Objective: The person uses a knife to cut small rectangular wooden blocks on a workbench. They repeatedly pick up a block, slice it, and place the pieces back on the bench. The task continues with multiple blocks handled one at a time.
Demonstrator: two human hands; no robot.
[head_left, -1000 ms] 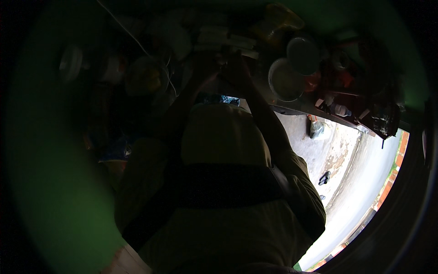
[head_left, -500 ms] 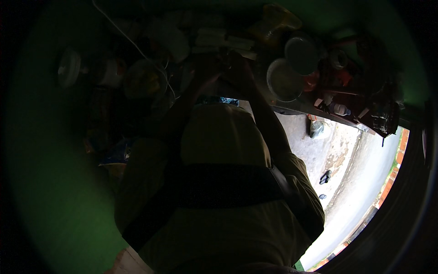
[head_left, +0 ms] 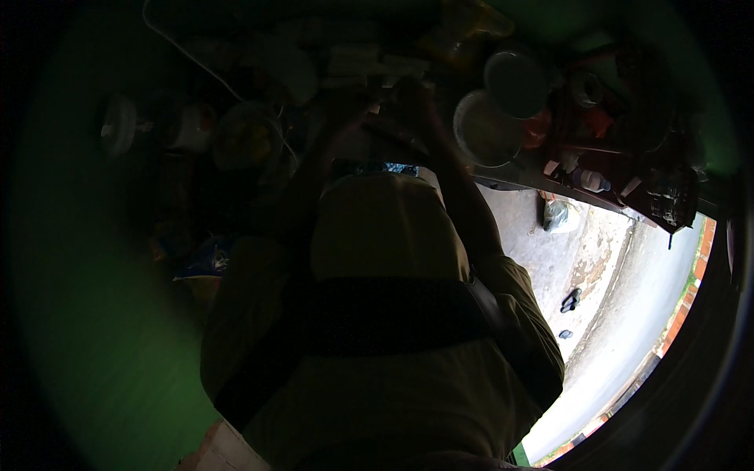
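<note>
Both my forearms reach forward over a dark worktop. My left hand [head_left: 351,104] and my right hand [head_left: 413,100] are close together, with a narrow gap between them. Their fingers are lost in deep shadow, so what they hold, if anything, does not show. A tiny pale patch [head_left: 375,107] shows in the gap, too dim to name. Just beyond my hands lie several pale, long, flat-looking pieces [head_left: 355,61] in a loose group. To the right of my right hand sits a round, light-rimmed bowl [head_left: 488,133], overlapped by a grey round lid or plate [head_left: 516,85].
A yellowish bag [head_left: 471,31] lies at the back. On the right stands a reddish rack or tray [head_left: 597,145] with a small white bottle [head_left: 591,180]. Leftward are a clear container with yellow contents [head_left: 245,137], a white lidded tub [head_left: 188,125] and a white cable [head_left: 188,38].
My hands, nearly touching before, have drawn slightly apart, and a pale patch shows between them. The whole view has shifted a little.
</note>
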